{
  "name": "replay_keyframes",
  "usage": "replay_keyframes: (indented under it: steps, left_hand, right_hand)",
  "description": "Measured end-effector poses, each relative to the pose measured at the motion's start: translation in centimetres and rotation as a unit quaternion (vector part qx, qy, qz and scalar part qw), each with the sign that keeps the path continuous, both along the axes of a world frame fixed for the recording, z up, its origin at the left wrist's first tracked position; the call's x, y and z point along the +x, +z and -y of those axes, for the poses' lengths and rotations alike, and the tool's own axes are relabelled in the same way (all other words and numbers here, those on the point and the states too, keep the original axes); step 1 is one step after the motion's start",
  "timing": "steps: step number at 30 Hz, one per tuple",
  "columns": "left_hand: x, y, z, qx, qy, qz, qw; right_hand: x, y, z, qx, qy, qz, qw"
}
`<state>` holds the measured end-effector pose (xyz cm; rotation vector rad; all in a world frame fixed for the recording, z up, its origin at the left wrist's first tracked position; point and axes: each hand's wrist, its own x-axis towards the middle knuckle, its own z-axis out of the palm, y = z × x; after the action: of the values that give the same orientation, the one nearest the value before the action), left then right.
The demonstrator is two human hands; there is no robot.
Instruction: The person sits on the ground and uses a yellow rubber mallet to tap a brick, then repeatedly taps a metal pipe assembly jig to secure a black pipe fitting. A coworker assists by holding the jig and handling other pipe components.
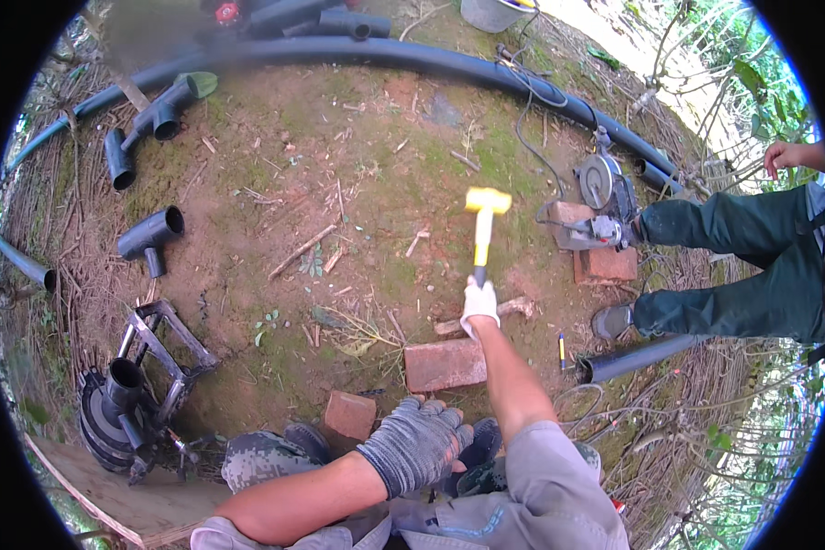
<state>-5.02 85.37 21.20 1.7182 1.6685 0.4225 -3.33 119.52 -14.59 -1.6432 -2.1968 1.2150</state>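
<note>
— While we are gripping the yellow-headed mallet (484, 229) in our right hand (478, 307), where is it pointing?
— Straight away from us, grip closed on its handle; our left hand (417, 443) is resting spread by the brick (445, 364).

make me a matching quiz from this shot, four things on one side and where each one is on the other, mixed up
Things:
1. mallet
2. brick
3. circular saw
4. pipe tee

Places:
A. on bare ground at the picture's left
B. on the ground just beyond the left hand
C. raised in the right hand
D. by the other person's foot, on bricks

Pairs: 1-C, 2-B, 3-D, 4-A
</note>
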Motion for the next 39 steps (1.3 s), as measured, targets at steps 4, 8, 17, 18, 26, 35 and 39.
replay_keyframes:
  steps: [4, 8, 17, 18, 26, 35, 39]
  left_hand:
    - [-1.6, -1.4, 2.2, -0.077, 0.056, -0.024, 0.995]
    - [-2.1, -2.8, 0.3, -0.037, 0.068, -0.025, 0.997]
    - [-2.3, -1.6, 1.2, -0.09, 0.025, 0.018, 0.995]
    - [-2.4, -1.4, 1.5, -0.073, 0.029, 0.01, 0.997]
    - [-3.5, -2.4, 1.3, -0.1, 0.069, -0.05, 0.991]
    - [-4.3, -3.7, 1.0, -0.045, 0.066, 0.004, 0.997]
    - [-4.4, -2.4, 2.7, -0.032, 0.055, 0.027, 0.998]
  right_hand:
    - [-7.5, 11.7, 6.4, -0.35, 0.002, -0.168, 0.922]
    - [-8.3, 23.4, 4.1, -0.239, 0.024, -0.278, 0.93]
    - [-19.6, 47.7, 2.3, 0.088, 0.197, -0.714, 0.667]
    - [-20.5, 44.2, 2.4, 0.071, 0.19, -0.72, 0.663]
    - [-13.6, 10.3, 11.7, -0.411, 0.021, -0.217, 0.885]
    - [-19.6, 44.2, 8.5, 0.112, 0.158, -0.515, 0.835]
    - [-25.8, 51.4, 9.0, 0.08, 0.197, -0.657, 0.723]
